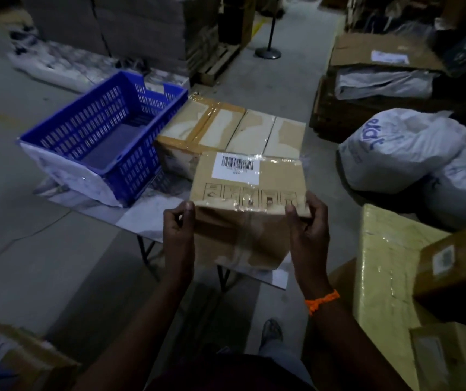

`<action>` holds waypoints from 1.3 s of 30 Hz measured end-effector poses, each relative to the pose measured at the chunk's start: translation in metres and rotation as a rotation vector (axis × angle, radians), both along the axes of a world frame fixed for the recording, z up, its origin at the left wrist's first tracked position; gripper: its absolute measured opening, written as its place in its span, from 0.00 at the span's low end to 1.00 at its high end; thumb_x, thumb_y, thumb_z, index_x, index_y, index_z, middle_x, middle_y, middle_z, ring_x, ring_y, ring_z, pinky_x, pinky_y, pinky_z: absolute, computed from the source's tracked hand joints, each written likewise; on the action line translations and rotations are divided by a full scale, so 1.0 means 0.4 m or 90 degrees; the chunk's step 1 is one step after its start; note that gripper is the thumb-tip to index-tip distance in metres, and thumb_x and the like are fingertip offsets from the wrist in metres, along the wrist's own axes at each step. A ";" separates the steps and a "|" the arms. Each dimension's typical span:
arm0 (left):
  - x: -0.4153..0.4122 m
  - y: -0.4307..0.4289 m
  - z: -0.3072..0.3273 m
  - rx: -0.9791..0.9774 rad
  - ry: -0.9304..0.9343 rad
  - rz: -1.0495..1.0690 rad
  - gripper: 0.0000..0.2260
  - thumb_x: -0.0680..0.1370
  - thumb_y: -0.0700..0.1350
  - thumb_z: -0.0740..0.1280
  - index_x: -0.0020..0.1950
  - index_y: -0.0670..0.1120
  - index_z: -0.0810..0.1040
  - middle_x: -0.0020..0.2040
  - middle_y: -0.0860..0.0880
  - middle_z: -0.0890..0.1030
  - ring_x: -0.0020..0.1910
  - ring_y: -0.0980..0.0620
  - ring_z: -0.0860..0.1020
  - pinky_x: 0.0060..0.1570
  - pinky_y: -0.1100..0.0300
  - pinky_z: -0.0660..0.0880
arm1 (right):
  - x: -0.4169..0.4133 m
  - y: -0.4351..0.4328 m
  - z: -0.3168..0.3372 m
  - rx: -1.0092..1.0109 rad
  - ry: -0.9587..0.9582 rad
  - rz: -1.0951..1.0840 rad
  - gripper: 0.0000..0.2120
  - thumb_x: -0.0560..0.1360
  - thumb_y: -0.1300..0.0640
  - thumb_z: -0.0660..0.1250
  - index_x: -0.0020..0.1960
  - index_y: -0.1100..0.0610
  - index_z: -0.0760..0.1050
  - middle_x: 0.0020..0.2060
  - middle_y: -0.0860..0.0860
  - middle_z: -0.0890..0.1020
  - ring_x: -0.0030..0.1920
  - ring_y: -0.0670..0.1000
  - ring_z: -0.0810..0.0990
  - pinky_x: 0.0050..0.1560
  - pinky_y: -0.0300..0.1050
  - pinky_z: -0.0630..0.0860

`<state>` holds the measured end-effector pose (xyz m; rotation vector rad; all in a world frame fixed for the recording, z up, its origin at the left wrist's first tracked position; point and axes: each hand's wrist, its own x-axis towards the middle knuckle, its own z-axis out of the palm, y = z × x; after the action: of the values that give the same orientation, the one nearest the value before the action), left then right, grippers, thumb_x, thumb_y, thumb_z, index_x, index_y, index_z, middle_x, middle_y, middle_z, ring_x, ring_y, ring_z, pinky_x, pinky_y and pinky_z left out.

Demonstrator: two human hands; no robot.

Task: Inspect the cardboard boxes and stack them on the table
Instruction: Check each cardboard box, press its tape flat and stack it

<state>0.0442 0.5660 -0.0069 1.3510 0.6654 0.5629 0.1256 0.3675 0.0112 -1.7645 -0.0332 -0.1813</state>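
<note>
Head view.

1. The cardboard box [250, 193] is brown and wrapped in clear, glossy tape that wrinkles along its edges. Its upper face carries a white barcode label at the 11 o'clock corner. A row of five printed handling symbols runs along the near edge. The near face is in shadow and crossed by a vertical tape strip.

2. The box is held in the air over the near edge of the table [141, 218], tilted so that its upper face shows to the camera. Two larger taped cartons [226, 128] rest on the table at 12 o'clock of it; whether it touches them cannot be told.

3. The left hand [178, 224] grips the box at its 8 o'clock corner. The thumb [189, 207] presses on the upper face and the remaining fingers curl against the left side.

4. The right hand [309, 221] grips the 4 o'clock corner. The thumb [291, 210] lies on the symbol row and the other fingers curl round the right side. An orange wristband [322, 300] sits on this wrist.

5. A blue slotted crate [104, 136] stands on the table at 10 o'clock of the box, just beside the cartons. White sacks [395, 148] lie on the floor at 2 o'clock.
</note>
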 end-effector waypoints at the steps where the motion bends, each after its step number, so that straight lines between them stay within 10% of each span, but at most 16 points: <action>1: -0.003 -0.001 -0.011 0.000 0.019 -0.015 0.22 0.78 0.64 0.62 0.60 0.47 0.74 0.58 0.49 0.82 0.58 0.51 0.81 0.51 0.56 0.77 | -0.008 -0.008 -0.022 -0.013 0.002 -0.007 0.23 0.78 0.46 0.72 0.70 0.50 0.73 0.64 0.46 0.81 0.66 0.50 0.80 0.63 0.41 0.79; 4: -0.010 0.015 -0.021 0.014 0.050 -0.037 0.23 0.77 0.64 0.63 0.60 0.47 0.74 0.57 0.50 0.82 0.57 0.53 0.81 0.50 0.59 0.78 | -0.029 -0.029 -0.071 -0.045 -0.006 0.005 0.23 0.77 0.41 0.71 0.70 0.46 0.72 0.66 0.46 0.80 0.67 0.51 0.80 0.64 0.59 0.80; 9: 0.026 0.050 0.012 0.106 0.074 -0.073 0.19 0.80 0.48 0.70 0.69 0.46 0.73 0.63 0.52 0.79 0.61 0.59 0.77 0.60 0.60 0.77 | -0.016 -0.017 -0.051 -0.171 -0.071 0.003 0.22 0.79 0.49 0.69 0.70 0.53 0.74 0.72 0.53 0.75 0.73 0.54 0.74 0.68 0.61 0.77; 13: 0.077 0.074 0.069 0.461 0.033 -0.162 0.26 0.80 0.40 0.67 0.77 0.48 0.66 0.75 0.50 0.69 0.72 0.53 0.69 0.67 0.59 0.70 | 0.036 0.017 -0.017 -0.498 -0.199 0.095 0.27 0.81 0.44 0.61 0.75 0.59 0.72 0.82 0.59 0.61 0.83 0.58 0.54 0.79 0.64 0.59; 19: 0.200 0.067 0.071 0.942 0.278 -0.426 0.35 0.82 0.63 0.42 0.83 0.44 0.53 0.84 0.44 0.52 0.83 0.46 0.51 0.79 0.44 0.50 | 0.141 0.085 0.022 -0.732 -0.119 0.284 0.48 0.76 0.29 0.34 0.85 0.60 0.48 0.84 0.57 0.49 0.84 0.56 0.47 0.81 0.57 0.48; 31: 0.189 0.055 0.048 0.956 0.290 -0.433 0.36 0.81 0.63 0.37 0.83 0.43 0.52 0.84 0.44 0.51 0.83 0.47 0.50 0.79 0.46 0.47 | 0.132 0.078 0.001 -0.751 -0.113 0.294 0.47 0.75 0.30 0.33 0.85 0.58 0.45 0.85 0.55 0.45 0.84 0.53 0.43 0.82 0.55 0.41; 39: 0.082 0.073 0.061 0.990 0.032 -0.442 0.24 0.85 0.56 0.54 0.73 0.45 0.75 0.74 0.46 0.74 0.75 0.47 0.70 0.76 0.43 0.63 | 0.035 0.013 -0.014 -0.652 -0.325 0.273 0.28 0.86 0.44 0.53 0.77 0.61 0.71 0.76 0.58 0.72 0.77 0.55 0.69 0.76 0.60 0.67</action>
<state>0.0770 0.5950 0.0176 2.8532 -0.4317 0.4240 0.1395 0.3726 0.0055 -2.6110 -1.0188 -0.3294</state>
